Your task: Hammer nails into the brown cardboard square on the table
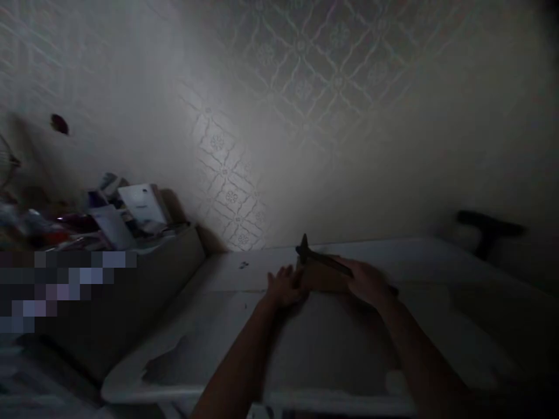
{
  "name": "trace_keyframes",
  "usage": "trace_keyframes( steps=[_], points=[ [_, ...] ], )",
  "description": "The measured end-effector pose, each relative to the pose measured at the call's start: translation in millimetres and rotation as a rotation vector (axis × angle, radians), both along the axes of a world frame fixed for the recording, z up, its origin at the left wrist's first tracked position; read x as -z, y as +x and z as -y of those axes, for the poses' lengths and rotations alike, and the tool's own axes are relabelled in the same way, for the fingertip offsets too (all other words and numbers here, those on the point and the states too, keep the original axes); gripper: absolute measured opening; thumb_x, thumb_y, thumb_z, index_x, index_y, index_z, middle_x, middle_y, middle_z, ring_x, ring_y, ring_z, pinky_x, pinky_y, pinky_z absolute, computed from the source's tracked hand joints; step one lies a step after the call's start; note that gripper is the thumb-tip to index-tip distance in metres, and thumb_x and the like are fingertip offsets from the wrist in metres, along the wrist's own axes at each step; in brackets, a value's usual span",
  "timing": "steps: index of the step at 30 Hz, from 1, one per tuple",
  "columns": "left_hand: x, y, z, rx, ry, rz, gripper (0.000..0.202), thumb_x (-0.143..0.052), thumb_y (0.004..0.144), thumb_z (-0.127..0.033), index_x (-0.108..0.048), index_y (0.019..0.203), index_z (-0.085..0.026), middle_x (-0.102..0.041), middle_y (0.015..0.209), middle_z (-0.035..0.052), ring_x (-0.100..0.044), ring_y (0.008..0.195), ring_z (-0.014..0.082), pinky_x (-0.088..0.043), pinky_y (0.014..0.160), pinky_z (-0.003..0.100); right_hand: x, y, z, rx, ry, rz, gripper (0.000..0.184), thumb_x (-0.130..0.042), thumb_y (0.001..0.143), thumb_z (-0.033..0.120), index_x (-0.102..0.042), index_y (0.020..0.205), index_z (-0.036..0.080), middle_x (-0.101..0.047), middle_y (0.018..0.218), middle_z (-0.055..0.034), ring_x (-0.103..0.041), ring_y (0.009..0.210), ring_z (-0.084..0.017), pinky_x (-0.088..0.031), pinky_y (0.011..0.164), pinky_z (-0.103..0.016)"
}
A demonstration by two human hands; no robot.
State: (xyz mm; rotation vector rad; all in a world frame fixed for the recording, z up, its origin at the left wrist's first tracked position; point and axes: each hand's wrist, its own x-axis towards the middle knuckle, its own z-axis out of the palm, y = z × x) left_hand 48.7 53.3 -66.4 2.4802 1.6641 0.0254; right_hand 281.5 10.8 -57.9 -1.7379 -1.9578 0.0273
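Observation:
In the dim head view, my right hand is closed around the handle of a hammer. The hammer's dark head lies to the left, over the far left corner of a flat brown board. The handle slants down to the right and comes out behind my hand. At the board's left edge, my left hand grips it, some fingers on the table side and others against the board. Whether a small piece such as a nail sits between those fingers is too dark to see. The board rests on a white table.
A patterned wall rises behind the table. At left stands a cabinet crowded with items, among them a white box. A dark T-shaped object is at the right. A small dark mark shows on the tabletop.

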Motion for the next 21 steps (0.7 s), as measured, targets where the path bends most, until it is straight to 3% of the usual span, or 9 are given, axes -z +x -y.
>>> trace_keyframes(
  steps=[10,21],
  points=[
    [-2.1,0.1,1.8,0.009,-0.006,-0.017,0.075,-0.027,0.089,-0.072,-0.022,0.153,-0.034,-0.019,0.161,0.0094,-0.015,0.147,0.0344,-0.012,0.111,0.067,1.8,0.3,-0.3,-0.005,0.009,0.006,0.058,-0.052,0.082,0.01,-0.056,0.136,0.031,-0.072,0.113,-0.0053,-0.067,0.102,-0.024,-0.05,0.081,-0.031],
    [1.9,-0.6,-1.6,0.008,0.008,-0.032,0.075,-0.025,0.089,-0.073,-0.022,0.153,-0.035,-0.019,0.161,0.0071,-0.016,0.147,0.0344,-0.013,0.111,0.067,0.0,0.1,-0.5,-0.03,-0.001,-0.031,0.063,-0.052,0.082,0.009,-0.052,0.139,0.036,-0.072,0.116,-0.0027,-0.066,0.104,-0.024,-0.05,0.082,-0.03]
  ],
)
